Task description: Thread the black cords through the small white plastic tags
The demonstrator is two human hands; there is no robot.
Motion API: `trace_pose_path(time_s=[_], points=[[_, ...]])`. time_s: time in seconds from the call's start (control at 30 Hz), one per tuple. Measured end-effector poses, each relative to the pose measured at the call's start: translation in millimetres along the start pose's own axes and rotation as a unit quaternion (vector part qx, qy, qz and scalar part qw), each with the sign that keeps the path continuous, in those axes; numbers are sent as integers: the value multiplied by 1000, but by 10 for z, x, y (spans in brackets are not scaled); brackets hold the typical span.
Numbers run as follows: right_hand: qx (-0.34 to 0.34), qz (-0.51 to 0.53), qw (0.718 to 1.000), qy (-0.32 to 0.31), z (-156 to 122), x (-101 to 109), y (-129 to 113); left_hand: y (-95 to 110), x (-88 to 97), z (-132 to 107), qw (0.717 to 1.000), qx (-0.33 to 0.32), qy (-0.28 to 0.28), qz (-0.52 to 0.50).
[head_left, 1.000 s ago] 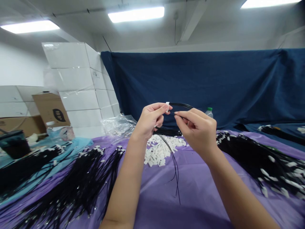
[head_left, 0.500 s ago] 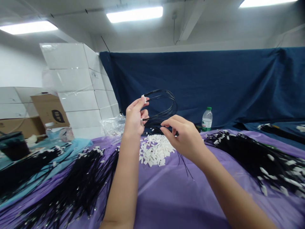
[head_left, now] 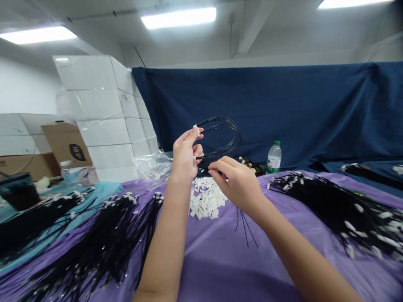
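My left hand (head_left: 185,157), raised above the table, is closed on a looped bundle of thin black wires (head_left: 236,134). White connectors (head_left: 196,129) show at its fingertips and lower down by its curled fingers. To the right, my right hand (head_left: 236,182) has thumb and forefinger pinched together just below the loop. Several loose black wires (head_left: 244,226) hang beneath that hand, apparently held in its palm. Whatever is between its fingertips is too small to tell. Behind and below the hands lies a pile of small white connectors (head_left: 206,201) on the purple tablecloth (head_left: 220,260).
Bundles of black wires with white ends lie at left (head_left: 103,239) and right (head_left: 330,205). A bottle with a green cap (head_left: 273,157) stands at the back before a dark blue curtain (head_left: 267,105). White boxes (head_left: 103,109) are stacked back left, near a dark cup (head_left: 19,193).
My left hand has shifted slightly right with the wire loop. My right hand has moved a little left, its thumb and forefinger now closed together, bringing the hands nearer each other.
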State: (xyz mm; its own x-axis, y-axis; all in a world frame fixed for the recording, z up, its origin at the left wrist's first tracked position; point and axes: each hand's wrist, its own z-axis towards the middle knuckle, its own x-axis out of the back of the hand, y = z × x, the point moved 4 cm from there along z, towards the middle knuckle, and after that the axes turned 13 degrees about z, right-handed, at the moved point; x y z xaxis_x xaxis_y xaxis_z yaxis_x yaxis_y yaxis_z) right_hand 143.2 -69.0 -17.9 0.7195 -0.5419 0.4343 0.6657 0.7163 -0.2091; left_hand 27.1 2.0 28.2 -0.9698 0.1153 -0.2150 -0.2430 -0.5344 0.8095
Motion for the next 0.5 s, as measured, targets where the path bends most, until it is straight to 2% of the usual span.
trace_pose_path(time_s=[0.3, 0.5], points=[[-47, -70, 996, -31, 4, -52, 27, -31, -106, -55, 1000, 1, -12, 17], [-62, -79, 994, -52, 6, -60, 74, -74, -145, -55, 999, 0, -9, 31]])
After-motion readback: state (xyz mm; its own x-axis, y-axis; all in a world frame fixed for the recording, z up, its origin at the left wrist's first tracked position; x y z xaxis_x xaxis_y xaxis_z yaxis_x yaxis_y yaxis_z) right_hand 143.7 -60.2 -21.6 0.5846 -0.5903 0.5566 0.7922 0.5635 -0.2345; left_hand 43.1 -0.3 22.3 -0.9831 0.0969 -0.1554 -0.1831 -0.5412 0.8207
